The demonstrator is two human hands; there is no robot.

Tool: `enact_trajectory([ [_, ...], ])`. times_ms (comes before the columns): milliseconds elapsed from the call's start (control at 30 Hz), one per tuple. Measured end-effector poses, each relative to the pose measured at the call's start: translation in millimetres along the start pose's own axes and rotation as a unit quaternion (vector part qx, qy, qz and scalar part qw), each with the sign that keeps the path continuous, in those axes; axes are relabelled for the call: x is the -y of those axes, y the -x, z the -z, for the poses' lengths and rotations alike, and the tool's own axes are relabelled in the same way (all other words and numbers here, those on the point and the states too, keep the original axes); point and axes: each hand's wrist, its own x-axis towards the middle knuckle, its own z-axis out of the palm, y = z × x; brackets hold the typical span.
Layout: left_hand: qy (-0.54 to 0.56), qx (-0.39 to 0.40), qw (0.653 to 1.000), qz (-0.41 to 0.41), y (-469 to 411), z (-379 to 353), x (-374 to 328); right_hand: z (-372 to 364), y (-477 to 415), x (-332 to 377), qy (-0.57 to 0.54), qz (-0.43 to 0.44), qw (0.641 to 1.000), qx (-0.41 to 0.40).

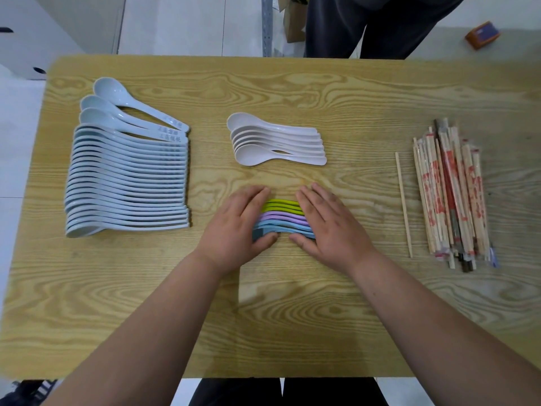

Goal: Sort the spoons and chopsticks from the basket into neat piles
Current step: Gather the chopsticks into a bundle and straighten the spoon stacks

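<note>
1. The wooden table (292, 317) fills the view. Clock directions are read from its middle, with 12 o'clock at the far edge.
2. The coloured spoons (282, 216) sit just toward 6 o'clock of the middle. They form a tight nested row, with green ones farthest, purple in the middle and blue nearest. Both ends of the row are hidden under the hands.
3. The left hand (237, 227) lies over the 9 o'clock end of that row. Its fingers are straight and together, pointing toward 1 o'clock, and the thumb tip touches the nearest blue spoon.
4. The right hand (330, 224) covers the 3 o'clock end, its straight fingers pointing toward 11 o'clock and its thumb against the near edge. Neither hand is clenched; both press the row with flat, extended fingers.
5. The white spoons (275, 140) lie at 12 o'clock from the hands, apart from them. They make a small overlapped stack, bowls toward 9 o'clock and handles toward 3 o'clock.
6. The pale blue spoons (126, 177) fill the table's 9 o'clock side in a long overlapped row running from 12 to 6 o'clock. The three farthest are spread more loosely and show printed characters on their handles.
7. The wrapped chopsticks (450, 194) lie piled at 3 o'clock, lengthwise from 12 to 6 o'clock, in wrappers with red print.
8. A bare chopstick (404, 205) lies alone just on the pile's 9 o'clock side, roughly parallel to it and not touching.
9. Beyond the 12 o'clock edge a person in dark trousers (380, 24) stands, and an orange box (482, 35) sits on the floor toward 1 o'clock.
</note>
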Motion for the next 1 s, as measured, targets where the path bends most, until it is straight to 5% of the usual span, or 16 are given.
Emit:
enact_trajectory([
  [667,0.015,-0.043,0.999,0.008,-11.3,20.6,3.9,11.4,-15.6,-0.4,-0.040,0.017,0.999,-0.032],
  [900,0.064,-0.100,0.989,0.091,-57.3,42.7,29.1,25.0,-63.4,-23.1,-0.056,0.029,0.990,-0.129],
  [1000,0.076,-0.078,0.984,0.143,-86.0,47.7,40.4,31.1,-91.5,-36.5,-0.091,-0.012,0.991,-0.098],
])
